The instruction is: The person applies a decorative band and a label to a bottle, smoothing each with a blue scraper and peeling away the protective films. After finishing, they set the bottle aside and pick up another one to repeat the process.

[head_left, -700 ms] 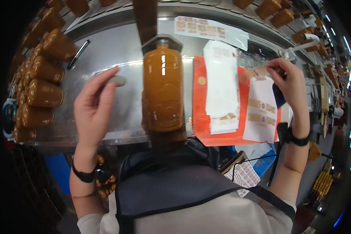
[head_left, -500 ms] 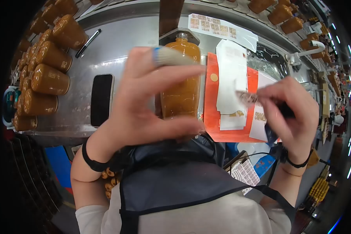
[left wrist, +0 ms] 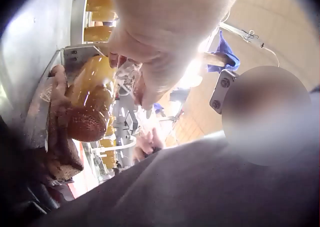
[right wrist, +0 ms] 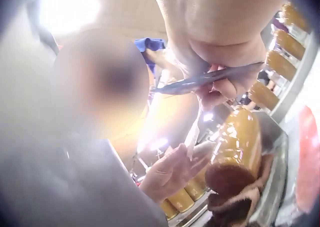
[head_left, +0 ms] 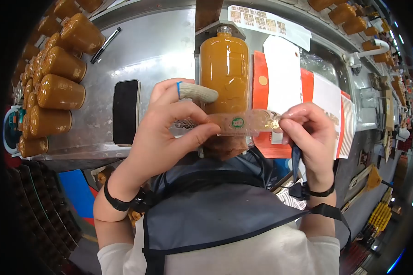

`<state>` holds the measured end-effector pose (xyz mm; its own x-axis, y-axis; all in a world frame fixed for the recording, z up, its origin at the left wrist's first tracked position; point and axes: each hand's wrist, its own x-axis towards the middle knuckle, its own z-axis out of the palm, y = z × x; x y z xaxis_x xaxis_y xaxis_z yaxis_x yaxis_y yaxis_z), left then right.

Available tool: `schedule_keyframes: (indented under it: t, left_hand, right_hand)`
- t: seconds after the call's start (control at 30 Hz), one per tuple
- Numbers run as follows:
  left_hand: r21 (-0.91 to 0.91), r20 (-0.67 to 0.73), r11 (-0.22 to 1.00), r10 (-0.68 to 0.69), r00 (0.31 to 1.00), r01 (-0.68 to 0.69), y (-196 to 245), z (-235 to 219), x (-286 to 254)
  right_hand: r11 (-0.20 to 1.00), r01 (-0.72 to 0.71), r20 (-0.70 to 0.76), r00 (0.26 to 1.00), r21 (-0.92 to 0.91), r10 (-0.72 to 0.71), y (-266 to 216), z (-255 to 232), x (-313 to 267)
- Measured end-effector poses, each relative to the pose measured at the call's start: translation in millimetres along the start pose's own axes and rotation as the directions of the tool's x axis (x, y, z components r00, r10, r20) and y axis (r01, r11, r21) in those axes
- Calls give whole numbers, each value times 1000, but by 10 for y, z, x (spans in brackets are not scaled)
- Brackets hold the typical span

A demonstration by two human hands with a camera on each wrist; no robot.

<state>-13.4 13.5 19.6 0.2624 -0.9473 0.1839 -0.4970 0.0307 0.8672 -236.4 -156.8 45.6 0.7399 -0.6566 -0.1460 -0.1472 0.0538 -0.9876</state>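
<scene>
Amber jars (head_left: pixel 62 89) crowd the left of a metal workbench (head_left: pixel 165 50) as my left hand (head_left: pixel 159 128) and right hand (head_left: pixel 316 137) each pinch one end of a clear printed strip (head_left: pixel 247 123), held crosswise at the near end of an amber bottle (head_left: pixel 225 68).

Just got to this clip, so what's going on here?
A person's left hand and right hand each pinch an end of a clear printed strip, holding it spread out between them. In the head view it crosses in front of the base end of an amber-brown bottle lying on its side; whether they touch is hard to tell. One left finger wears a pale cover. A dark phone lies to the bottle's left.
</scene>
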Motion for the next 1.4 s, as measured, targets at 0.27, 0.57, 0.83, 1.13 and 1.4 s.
schedule_keyframes:
  t: [0.27,0.57,0.83,1.13,1.4]
  left_hand:
    - [-250,-145,955,-198,969,157,-116,229,-46]
    - [-308,-149,911,-330,932,274,-168,258,-62]
    - [-378,-142,873,-383,913,308,-211,268,-103]
    - [-416,-137,855,-397,908,311,-236,279,-96]
    - [-425,-141,861,-367,920,278,-247,289,-93]
  right_hand:
    - [923,-192,-8,979,332,206,602,-12,99]
    - [916,-163,12,985,366,171,762,-1,205]
    - [913,-148,50,989,380,139,826,29,233]
    - [916,-151,49,989,371,143,849,43,240]
    - [913,-154,54,988,378,145,871,53,247]
